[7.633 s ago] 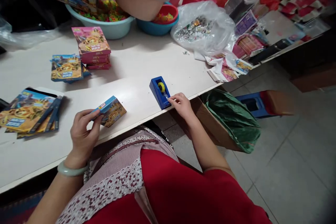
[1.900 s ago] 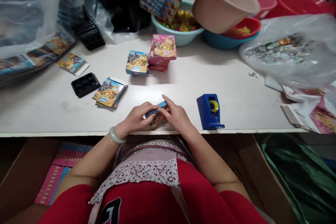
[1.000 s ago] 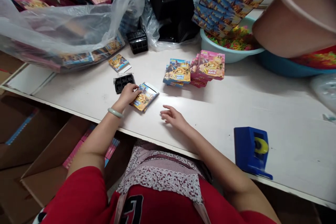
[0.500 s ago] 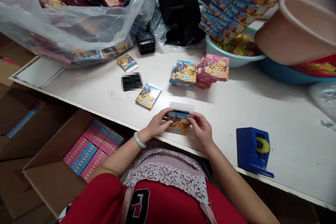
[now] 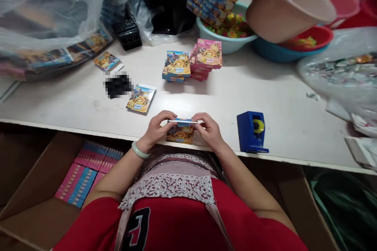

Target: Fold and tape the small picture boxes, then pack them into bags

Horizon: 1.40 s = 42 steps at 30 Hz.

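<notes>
A small printed cardboard box point(image 5: 180, 133) in blue and yellow stands near the table's front edge, between my two hands. My left hand point(image 5: 159, 127) pinches its upper left corner, thumb in front and fingers behind. The upper right corner is gripped the same way by my right hand point(image 5: 208, 128). The top flap of the box is folded down nearly flat, its white edge showing along the top. Beyond my left hand lies another blue box point(image 5: 141, 99) with a white flap showing. Stacks of blue boxes point(image 5: 177, 64) and pink boxes point(image 5: 208, 53) stand side by side further back.
A blue tape dispenser point(image 5: 250, 132) stands right of my hands. Basins, including a light blue one point(image 5: 226, 42), and a beige bucket point(image 5: 288, 2) line the back. Plastic bags point(image 5: 50, 11) lie at both sides. Below left, a carton point(image 5: 32, 176) holds packed boxes.
The box's white flap stood up and open; now it is folded over the top. Both hands have moved up to the top corners. The camera view has turned to the right.
</notes>
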Each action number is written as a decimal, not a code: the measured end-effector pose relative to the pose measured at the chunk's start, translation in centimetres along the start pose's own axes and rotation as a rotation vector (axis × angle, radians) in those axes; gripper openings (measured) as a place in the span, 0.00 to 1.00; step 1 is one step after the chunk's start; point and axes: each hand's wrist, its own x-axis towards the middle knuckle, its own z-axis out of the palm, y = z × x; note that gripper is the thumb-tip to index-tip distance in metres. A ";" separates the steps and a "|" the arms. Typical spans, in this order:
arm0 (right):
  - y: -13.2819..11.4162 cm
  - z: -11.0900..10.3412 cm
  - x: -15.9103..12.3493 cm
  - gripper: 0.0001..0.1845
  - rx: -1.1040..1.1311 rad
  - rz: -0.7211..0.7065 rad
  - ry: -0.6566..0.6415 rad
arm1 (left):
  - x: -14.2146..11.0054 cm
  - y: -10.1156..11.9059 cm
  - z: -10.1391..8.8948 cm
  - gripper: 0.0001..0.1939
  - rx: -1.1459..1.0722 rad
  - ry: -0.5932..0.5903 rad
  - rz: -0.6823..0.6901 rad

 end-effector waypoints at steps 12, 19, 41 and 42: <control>-2.1 0.3 -0.8 0.04 -0.122 -0.139 -0.021 | 0.3 1.2 -0.5 0.03 0.156 -0.113 0.254; -0.1 0.4 -1.9 0.04 -0.230 -0.400 -0.038 | -0.4 0.3 -2.7 0.16 0.281 -0.260 0.395; 1.5 -16.1 -12.2 0.15 -0.417 0.465 0.590 | 0.6 -0.5 4.4 0.08 0.350 0.125 0.224; 1.8 -15.8 -12.3 0.18 -0.284 0.457 0.645 | 0.6 -0.5 4.5 0.08 0.351 0.127 0.217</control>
